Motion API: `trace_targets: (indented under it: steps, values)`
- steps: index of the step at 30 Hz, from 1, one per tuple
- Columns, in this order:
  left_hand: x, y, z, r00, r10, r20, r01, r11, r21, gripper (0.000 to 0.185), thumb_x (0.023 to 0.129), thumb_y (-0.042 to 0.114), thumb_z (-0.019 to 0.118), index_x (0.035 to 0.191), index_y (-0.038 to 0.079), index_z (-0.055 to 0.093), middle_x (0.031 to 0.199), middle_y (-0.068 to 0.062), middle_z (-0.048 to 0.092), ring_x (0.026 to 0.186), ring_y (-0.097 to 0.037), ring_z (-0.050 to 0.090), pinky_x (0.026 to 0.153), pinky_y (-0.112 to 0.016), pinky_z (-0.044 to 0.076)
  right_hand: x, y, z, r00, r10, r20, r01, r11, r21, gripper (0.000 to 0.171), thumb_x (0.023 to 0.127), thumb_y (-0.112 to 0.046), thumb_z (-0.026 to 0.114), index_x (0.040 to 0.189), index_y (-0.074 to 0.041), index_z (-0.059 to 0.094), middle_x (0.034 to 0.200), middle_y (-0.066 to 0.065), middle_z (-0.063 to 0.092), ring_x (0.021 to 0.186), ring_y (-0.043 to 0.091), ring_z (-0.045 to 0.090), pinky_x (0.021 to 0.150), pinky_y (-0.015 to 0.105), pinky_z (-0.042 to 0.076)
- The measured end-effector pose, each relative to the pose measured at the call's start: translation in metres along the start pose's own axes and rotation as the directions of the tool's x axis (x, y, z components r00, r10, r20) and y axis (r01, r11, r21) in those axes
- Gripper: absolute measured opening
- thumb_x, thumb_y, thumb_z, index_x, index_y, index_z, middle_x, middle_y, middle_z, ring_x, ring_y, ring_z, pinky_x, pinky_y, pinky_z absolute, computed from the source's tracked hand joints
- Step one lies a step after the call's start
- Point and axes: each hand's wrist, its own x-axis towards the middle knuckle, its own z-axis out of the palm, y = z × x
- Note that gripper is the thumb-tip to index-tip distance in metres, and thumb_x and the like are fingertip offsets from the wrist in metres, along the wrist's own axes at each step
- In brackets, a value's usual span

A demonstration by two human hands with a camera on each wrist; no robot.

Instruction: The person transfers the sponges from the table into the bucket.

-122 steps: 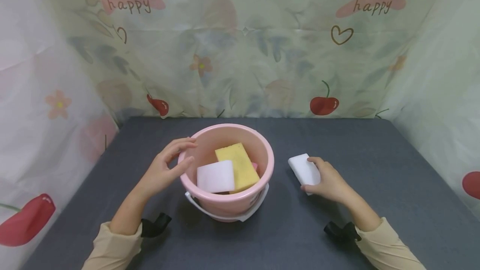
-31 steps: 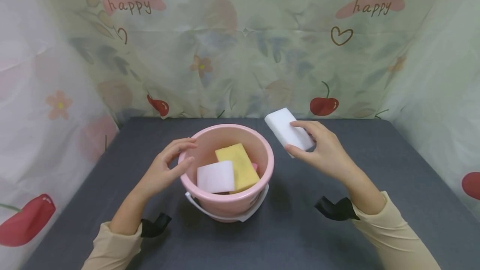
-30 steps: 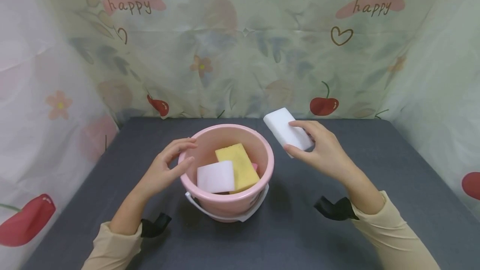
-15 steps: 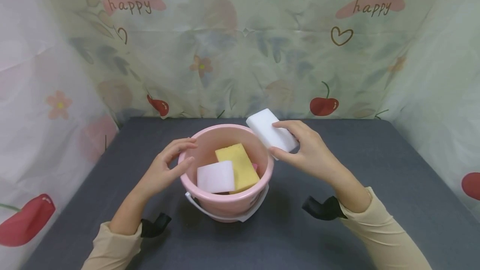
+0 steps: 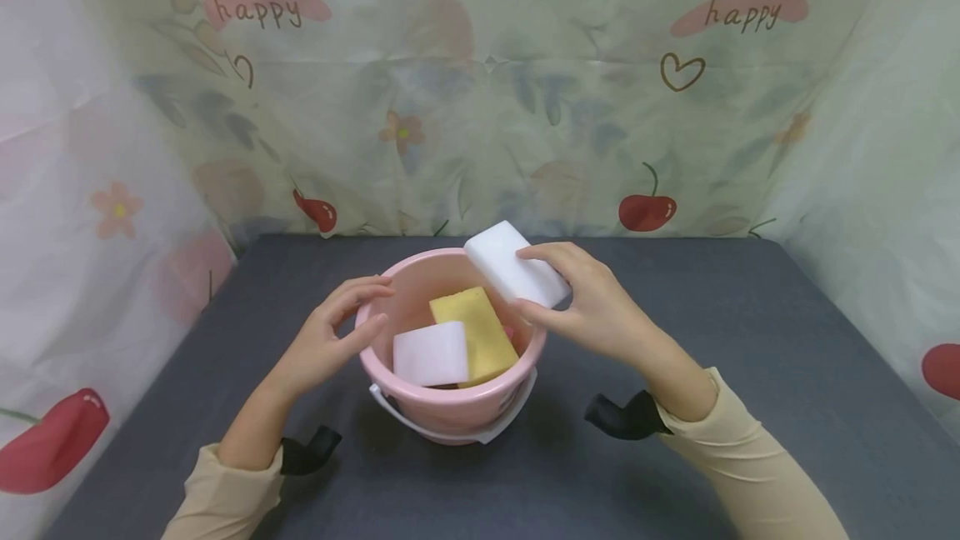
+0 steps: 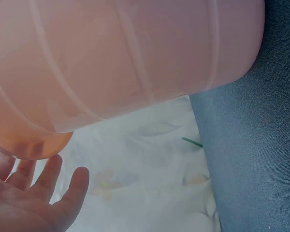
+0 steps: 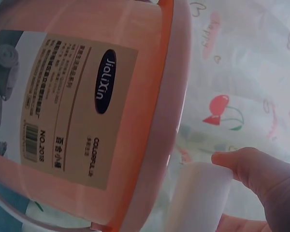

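My right hand pinches a white sponge between thumb and fingers, over the right part of the pink bucket's rim. In the right wrist view the white sponge appears beside the rim, with my thumb and a finger at its edges. At the left side of the pink bucket, my left hand has its fingers spread at the rim. The left wrist view shows those fingers loosely bent by the rim. Inside the bucket lie a yellow sponge, another white sponge and a mostly hidden pink piece.
The bucket stands on a dark cloth-covered table, its pale handle hanging down in front. A printed label is on the bucket's right side. Patterned curtains enclose the back and sides.
The right hand has lifted the white sponge from the table right of the bucket and carried it left over the rim. The left hand and the bucket have stayed in place.
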Motion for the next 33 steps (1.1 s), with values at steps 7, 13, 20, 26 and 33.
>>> trace_targets:
  steps: [7,13,20,26,33]
  values:
    - [0.000,0.000,0.000,1.000,0.007,-0.001,-0.007,1.000,-0.002,0.032,0.091,0.015,0.058,0.123,0.010,0.056,0.138,-0.004,0.047,0.128,-0.018,0.040,0.097,-0.008,0.033,0.002,-0.005,0.007,0.999,-0.017,0.027,0.016,0.999,0.028,0.050,0.079,-0.027,0.073,0.125,-0.014,0.055,0.129,0.006,0.054,0.113,0.022,0.051,0.085,0.039,0.051]
    - [0.000,0.000,0.000,1.000,0.005,-0.002,-0.005,1.000,-0.002,0.032,0.091,0.015,0.058,0.123,0.011,0.056,0.138,-0.003,0.047,0.128,-0.018,0.040,0.097,-0.007,0.033,0.006,-0.008,0.014,0.998,-0.031,0.046,0.029,0.999,0.040,0.049,0.080,-0.027,0.072,0.124,-0.014,0.056,0.128,0.006,0.055,0.112,0.022,0.052,0.084,0.038,0.051]
    - [0.000,0.000,0.000,1.000,0.001,-0.001,-0.001,1.000,0.001,0.032,0.091,0.016,0.058,0.123,0.012,0.056,0.139,-0.003,0.047,0.128,-0.017,0.040,0.098,-0.011,0.034,0.009,-0.010,0.021,0.997,-0.017,0.080,0.014,0.999,0.047,0.050,0.080,-0.027,0.072,0.124,-0.013,0.055,0.127,0.007,0.054,0.108,0.022,0.053,0.081,0.037,0.053]
    - [0.000,0.000,0.000,1.000,0.013,-0.003,-0.013,1.000,-0.004,0.032,0.091,0.014,0.058,0.123,0.011,0.056,0.138,-0.003,0.047,0.127,-0.018,0.040,0.097,-0.008,0.033,0.012,-0.009,0.028,0.996,-0.032,0.082,0.030,0.999,0.024,0.048,0.080,-0.029,0.072,0.122,-0.013,0.056,0.123,0.008,0.057,0.106,0.022,0.053,0.083,0.037,0.051]
    - [0.000,0.000,0.000,1.000,0.012,0.000,-0.012,1.000,-0.005,0.032,0.091,0.015,0.058,0.122,0.011,0.056,0.138,-0.004,0.047,0.128,-0.019,0.040,0.097,-0.008,0.033,0.014,-0.009,0.032,0.995,-0.026,0.094,0.030,0.999,-0.037,0.049,0.080,-0.032,0.070,0.123,-0.012,0.056,0.124,0.008,0.058,0.106,0.022,0.055,0.084,0.039,0.050]
